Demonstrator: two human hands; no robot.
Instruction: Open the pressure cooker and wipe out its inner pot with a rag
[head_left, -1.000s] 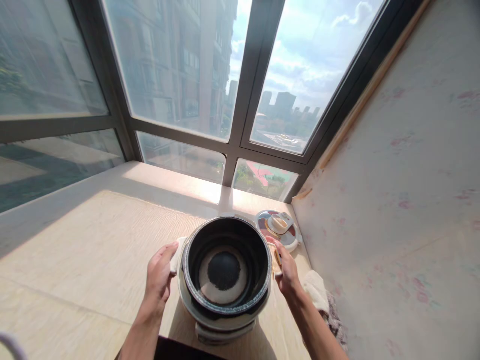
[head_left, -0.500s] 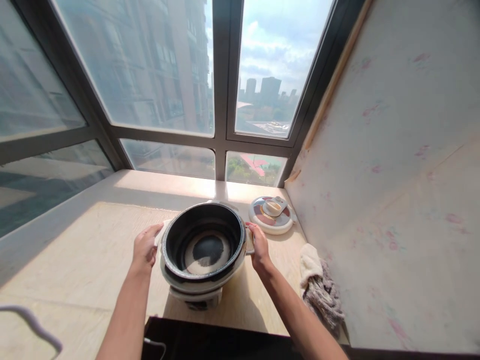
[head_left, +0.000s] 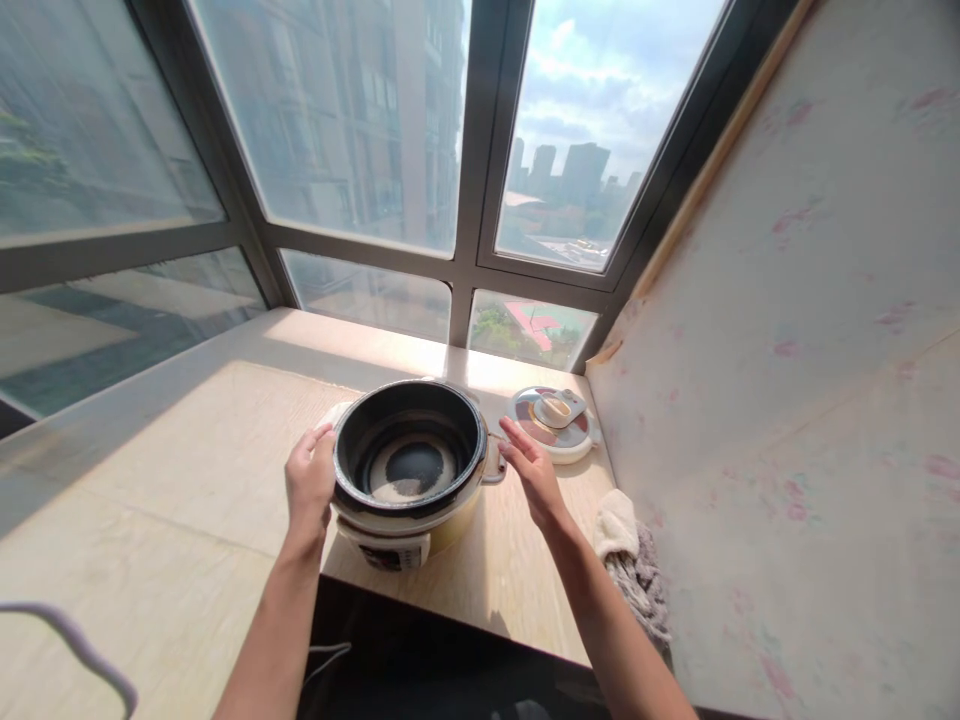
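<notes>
An electric pressure cooker [head_left: 450, 522] with a pale yellow body stands near the front edge of the sill. Its black inner pot [head_left: 420, 420] sits inside, uncovered, with a pale ring on the bottom. My left hand [head_left: 310, 480] lies along the left side by the left handle [head_left: 335, 413], its fingers fairly straight and partly hidden against the cooker. Just off the right handle [head_left: 495, 462], my right hand [head_left: 532, 470] is open, fingers stretched out and holding nothing. The round patterned lid [head_left: 555, 420] lies behind it to the right.
A bunched grey and cream cloth [head_left: 634, 565] lies by the papered wall [head_left: 787, 420] on the right. Windows with dark frames [head_left: 461, 265] rise behind the sill [head_left: 187, 480]. A grey cable [head_left: 75, 645] curves at the lower left, and a thin white cord [head_left: 330, 650] hangs below the front edge.
My right hand has come off the right handle and its fingers have straightened. My left hand has flattened along the cooker's side. The view has shifted, and the cooker appears lower onto the sill.
</notes>
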